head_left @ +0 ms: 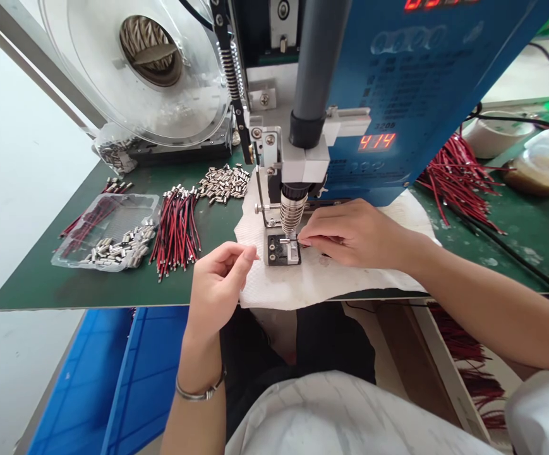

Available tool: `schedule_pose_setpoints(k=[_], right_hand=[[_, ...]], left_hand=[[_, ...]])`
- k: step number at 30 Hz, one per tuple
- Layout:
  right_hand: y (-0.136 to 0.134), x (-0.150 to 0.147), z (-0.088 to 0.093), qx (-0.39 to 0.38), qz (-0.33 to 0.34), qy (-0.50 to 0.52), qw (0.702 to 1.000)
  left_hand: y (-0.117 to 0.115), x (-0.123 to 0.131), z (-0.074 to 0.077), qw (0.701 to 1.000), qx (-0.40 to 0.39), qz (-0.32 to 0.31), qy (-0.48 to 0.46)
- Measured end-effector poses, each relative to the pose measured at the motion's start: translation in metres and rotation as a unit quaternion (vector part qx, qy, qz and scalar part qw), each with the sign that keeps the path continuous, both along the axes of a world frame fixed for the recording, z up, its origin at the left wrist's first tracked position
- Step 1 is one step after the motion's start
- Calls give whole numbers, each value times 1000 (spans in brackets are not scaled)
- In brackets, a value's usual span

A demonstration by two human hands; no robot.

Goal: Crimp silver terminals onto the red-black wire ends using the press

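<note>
A small black jig (274, 258) with metal fittings sits under the spring-wrapped tip (293, 212) of a soldering machine. A tiny silver metal part (284, 240) lies in the jig, just below the tip. To the jig's right, my right hand (350, 234) pinches a thin wire whose end points at the silver part; the fingers cover most of it. My left hand (222, 278) hovers left of the jig, thumb pressed to the curled index finger. Whatever that pinch holds is too small to make out.
Left on the green table (32, 278) are a clear tray (106, 265) of metal parts, red-and-black wires (174, 227) and a pile of metal parts (224, 183). Behind stand a blue control box (388, 82) and a clear reel (198, 82). More wires (461, 177) lie right.
</note>
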State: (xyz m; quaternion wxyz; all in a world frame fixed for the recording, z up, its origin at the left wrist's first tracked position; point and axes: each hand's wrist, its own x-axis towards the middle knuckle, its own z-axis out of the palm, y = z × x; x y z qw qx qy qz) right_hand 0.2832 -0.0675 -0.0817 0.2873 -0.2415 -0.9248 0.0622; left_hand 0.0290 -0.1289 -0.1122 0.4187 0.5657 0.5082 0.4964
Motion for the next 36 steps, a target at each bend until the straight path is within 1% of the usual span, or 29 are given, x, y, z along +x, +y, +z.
schedule_pose_setpoints(k=[10,17,25,36], right_hand=[[0,0,0,-15,-2,0,1000],[0,0,0,-9,6,5,1000],[0,0,1,-27,-4,-3,1000],[1,0,0,-18,2,3,1000]], left_hand=[[1,2,1,1000,3,-4,5],[1,1,0,1000,2,-2,4],[0,0,3,1000,5,-3,9],[0,1,1,1000,3,-2,8]])
